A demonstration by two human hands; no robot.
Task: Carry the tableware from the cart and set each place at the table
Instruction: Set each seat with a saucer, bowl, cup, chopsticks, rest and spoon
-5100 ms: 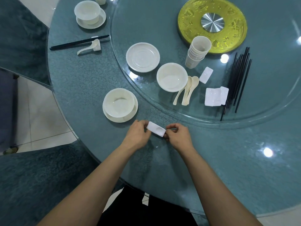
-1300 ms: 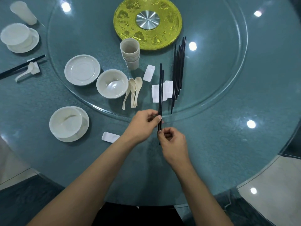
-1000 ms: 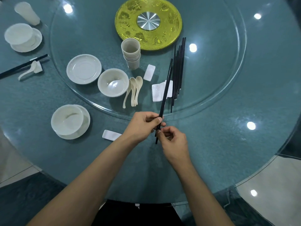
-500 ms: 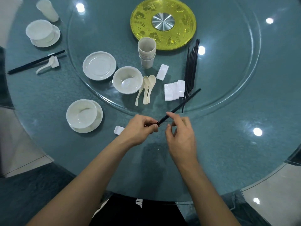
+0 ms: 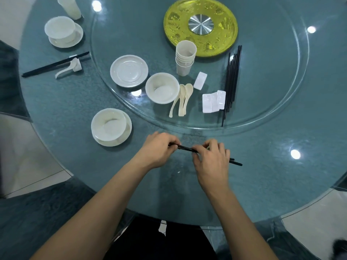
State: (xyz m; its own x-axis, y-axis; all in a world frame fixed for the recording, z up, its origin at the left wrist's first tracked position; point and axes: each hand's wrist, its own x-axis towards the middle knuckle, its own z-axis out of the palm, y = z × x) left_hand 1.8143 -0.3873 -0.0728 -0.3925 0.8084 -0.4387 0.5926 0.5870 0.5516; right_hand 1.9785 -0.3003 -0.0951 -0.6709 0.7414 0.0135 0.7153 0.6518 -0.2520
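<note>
- At the 6 o'clock edge of the tabletop (image 5: 281, 184), a pair of black chopsticks (image 5: 185, 148) lies sideways, running from 9 o'clock to 3 o'clock.
- The left hand (image 5: 159, 149) pinches one end. The right hand (image 5: 212, 160) pinches the middle. The two hands are close but apart.
- The other end pokes out past the right hand, at 3 o'clock.
- Near the left hand, at 10 o'clock, a white bowl on a saucer (image 5: 110, 126) sits.
- Up at 12 o'clock is a round glass turning plate (image 5: 272, 72).
- On it are three spoons (image 5: 181, 99), little white rests (image 5: 214, 101), an empty bowl (image 5: 162, 88), a bare saucer (image 5: 129, 71), stacked cups (image 5: 185, 59) and spare chopsticks (image 5: 231, 79).
- Behind the cups is a gold disc (image 5: 200, 25).
- Far off at 10 o'clock is a set place (image 5: 62, 31), with its own spoon and sticks.
</note>
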